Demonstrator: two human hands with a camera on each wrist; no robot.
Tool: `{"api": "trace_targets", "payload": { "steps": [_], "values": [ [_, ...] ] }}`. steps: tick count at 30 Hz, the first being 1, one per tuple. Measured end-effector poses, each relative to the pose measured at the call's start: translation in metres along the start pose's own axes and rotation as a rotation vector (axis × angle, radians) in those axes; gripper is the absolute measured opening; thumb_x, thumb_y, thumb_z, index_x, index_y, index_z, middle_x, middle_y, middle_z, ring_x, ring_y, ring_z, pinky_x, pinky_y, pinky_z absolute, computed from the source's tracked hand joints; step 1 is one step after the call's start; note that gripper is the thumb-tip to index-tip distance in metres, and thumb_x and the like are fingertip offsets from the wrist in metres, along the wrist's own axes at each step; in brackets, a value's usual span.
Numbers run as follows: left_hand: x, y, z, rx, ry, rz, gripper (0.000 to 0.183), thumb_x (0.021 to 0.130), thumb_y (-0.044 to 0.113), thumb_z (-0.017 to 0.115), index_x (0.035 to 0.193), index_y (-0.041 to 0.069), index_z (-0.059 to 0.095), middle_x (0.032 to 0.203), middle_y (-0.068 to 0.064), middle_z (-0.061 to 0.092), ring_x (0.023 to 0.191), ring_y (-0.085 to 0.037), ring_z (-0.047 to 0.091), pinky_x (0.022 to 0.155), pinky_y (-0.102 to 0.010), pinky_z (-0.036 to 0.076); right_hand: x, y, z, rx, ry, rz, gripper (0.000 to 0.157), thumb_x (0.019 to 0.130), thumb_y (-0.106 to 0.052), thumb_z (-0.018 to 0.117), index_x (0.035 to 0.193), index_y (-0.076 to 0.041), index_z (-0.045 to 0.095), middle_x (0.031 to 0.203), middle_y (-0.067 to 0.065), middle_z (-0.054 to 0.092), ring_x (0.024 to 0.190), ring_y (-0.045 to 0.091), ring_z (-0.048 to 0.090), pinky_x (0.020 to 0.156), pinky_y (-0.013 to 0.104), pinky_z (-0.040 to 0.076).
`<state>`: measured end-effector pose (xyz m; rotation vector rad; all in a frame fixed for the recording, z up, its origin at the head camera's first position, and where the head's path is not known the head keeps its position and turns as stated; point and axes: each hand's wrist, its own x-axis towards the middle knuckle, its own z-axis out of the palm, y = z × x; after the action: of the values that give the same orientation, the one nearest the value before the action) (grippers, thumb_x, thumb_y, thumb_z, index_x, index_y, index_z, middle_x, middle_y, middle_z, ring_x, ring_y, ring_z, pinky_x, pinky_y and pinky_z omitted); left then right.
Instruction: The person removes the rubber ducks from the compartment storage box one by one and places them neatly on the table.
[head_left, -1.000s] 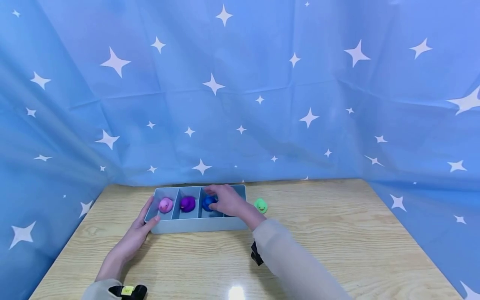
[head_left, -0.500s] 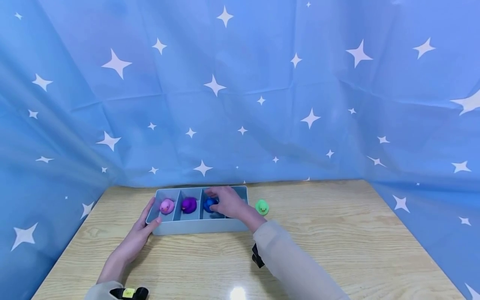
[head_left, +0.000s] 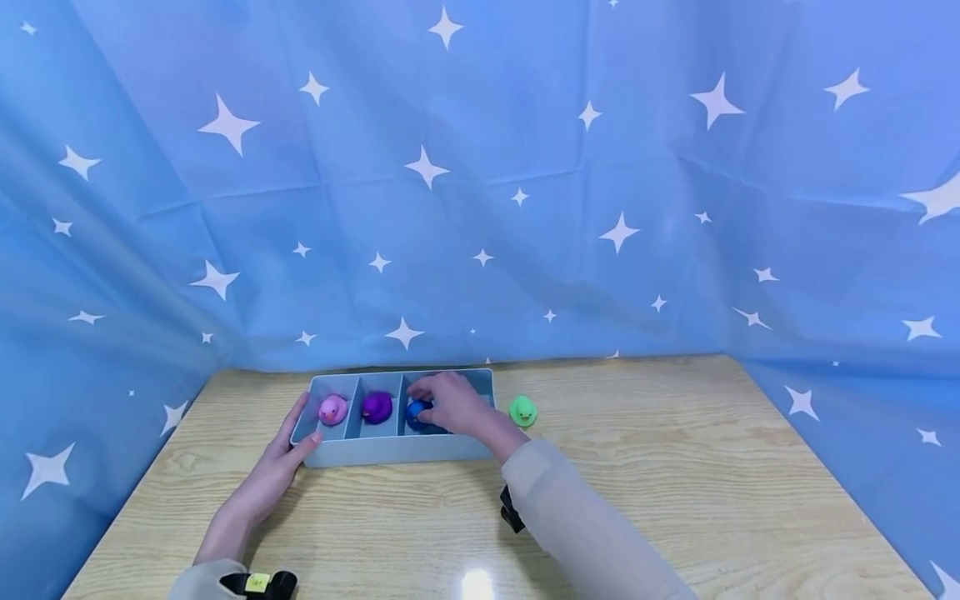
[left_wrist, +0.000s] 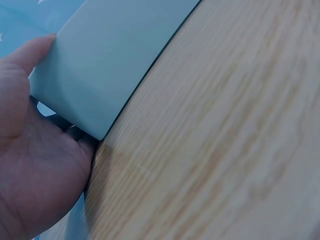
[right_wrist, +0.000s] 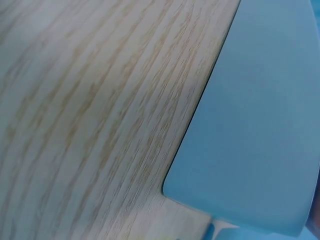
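A light blue divided box (head_left: 397,452) sits near the back of the table. My left hand (head_left: 273,468) grips its left end, thumb at the front corner and fingers along the side; the left wrist view shows this hand (left_wrist: 35,165) around the box's corner. Inside the third compartment from the left, my right hand (head_left: 461,406) pinches a blue rubber duck (head_left: 417,412) from above, partly covering it. A pink duck (head_left: 332,410) and a purple duck (head_left: 377,407) lie in the first two compartments. The right wrist view has mainly the box's front wall (right_wrist: 245,130).
A green duck (head_left: 522,411) stands on the wooden table (head_left: 675,483) just right of the box. Behind the table hangs a blue curtain (head_left: 525,275) with white stars, which also runs down both sides.
The blue duck sits slightly lower in its compartment, with my right hand still at it. My left hand and the other ducks have stayed in place.
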<state>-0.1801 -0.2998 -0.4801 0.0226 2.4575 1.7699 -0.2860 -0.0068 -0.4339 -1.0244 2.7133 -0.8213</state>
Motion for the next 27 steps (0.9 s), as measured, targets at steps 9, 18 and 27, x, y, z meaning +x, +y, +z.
{"api": "trace_targets", "payload": {
  "steps": [9,18,27],
  "values": [
    [0.0001,-0.0003,0.0005,0.006,0.004,-0.008,0.077,0.110,0.035,0.048,0.166,0.031,-0.006,0.170,-0.018,-0.013,0.151,-0.049,-0.015,0.115,-0.075,-0.002,0.0015,0.0004,0.0010,-0.011,-0.028,0.015,0.033,0.092,-0.013,0.079,0.125,-0.009,0.073,0.112,0.002,0.076,0.107,0.013,0.069,0.096,0.027,0.052],
    [0.0004,0.0004,0.0009,-0.005,-0.003,-0.001,0.078,0.110,0.034,0.049,0.166,0.031,-0.005,0.170,-0.018,-0.014,0.151,-0.048,-0.016,0.115,-0.074,-0.002,-0.0025,0.0020,0.0005,0.067,0.015,0.000,0.024,0.095,-0.014,0.076,0.118,-0.007,0.077,0.108,0.004,0.076,0.101,0.015,0.069,0.091,0.029,0.053],
    [-0.0003,-0.0012,0.0010,-0.002,-0.002,-0.009,0.078,0.110,0.034,0.049,0.165,0.034,-0.006,0.170,-0.015,-0.015,0.151,-0.048,-0.016,0.116,-0.074,-0.002,-0.0031,-0.0004,-0.0020,0.080,0.020,0.031,0.027,0.097,-0.016,0.074,0.123,-0.009,0.076,0.109,0.001,0.074,0.099,0.013,0.066,0.089,0.028,0.053]
  ]
}}
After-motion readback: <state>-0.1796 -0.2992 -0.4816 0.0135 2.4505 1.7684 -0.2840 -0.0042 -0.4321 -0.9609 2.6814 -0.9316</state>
